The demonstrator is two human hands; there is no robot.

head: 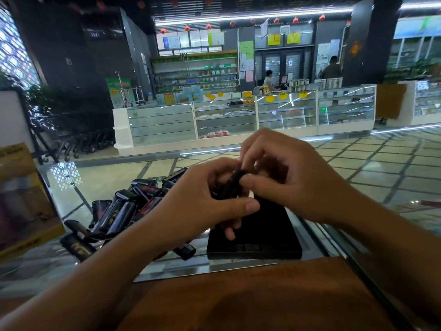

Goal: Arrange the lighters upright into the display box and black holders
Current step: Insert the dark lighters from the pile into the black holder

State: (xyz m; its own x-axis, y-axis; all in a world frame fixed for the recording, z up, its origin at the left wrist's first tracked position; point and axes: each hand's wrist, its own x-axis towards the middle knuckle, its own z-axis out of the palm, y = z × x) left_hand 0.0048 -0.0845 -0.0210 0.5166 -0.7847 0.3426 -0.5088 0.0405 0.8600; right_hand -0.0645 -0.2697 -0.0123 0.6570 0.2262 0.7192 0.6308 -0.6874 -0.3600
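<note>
Hands (238,187) gripping dark lighter (230,185) above black holder (267,240).

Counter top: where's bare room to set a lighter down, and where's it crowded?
Free: the wooden strip nearest the camera, in front of the black holder, and the glass right of the holder. Crowded: the lighter pile fills the glass left of the holder, up to the yellow box. Both hands hold a dark item above the holder.
</note>
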